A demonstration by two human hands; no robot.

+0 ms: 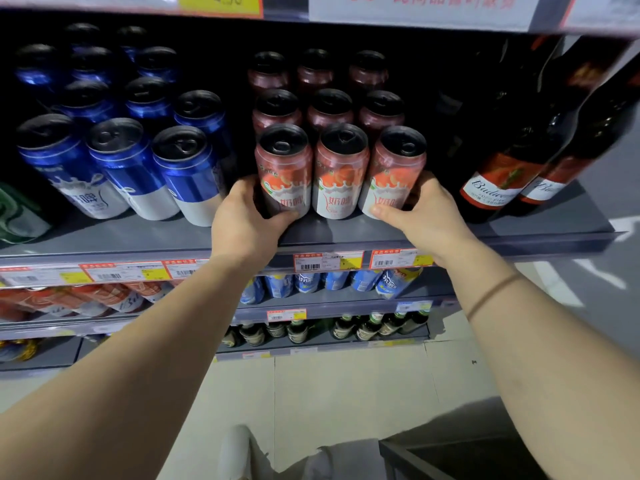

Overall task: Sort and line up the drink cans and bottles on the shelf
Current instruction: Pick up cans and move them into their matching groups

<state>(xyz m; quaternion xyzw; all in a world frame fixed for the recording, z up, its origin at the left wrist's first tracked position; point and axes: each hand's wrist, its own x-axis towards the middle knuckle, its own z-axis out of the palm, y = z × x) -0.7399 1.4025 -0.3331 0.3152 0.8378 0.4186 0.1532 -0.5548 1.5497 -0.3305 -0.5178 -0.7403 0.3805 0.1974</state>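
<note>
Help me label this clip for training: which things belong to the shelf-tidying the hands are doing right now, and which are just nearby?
In the job:
- left hand gripping the left red can
- right hand gripping the right red can
- middle red can between them
- shelf

Just nearby:
- blue cans
- dark bottles
- price tags
- lower-shelf drinks

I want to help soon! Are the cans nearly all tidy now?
Partly. The blue cans already stand in rows, and the dark bottles stand together at the right. Now the left hand grips the left red can and the right hand grips the right red can, squaring the front row of three. The rows behind are too dark to judge.
</note>
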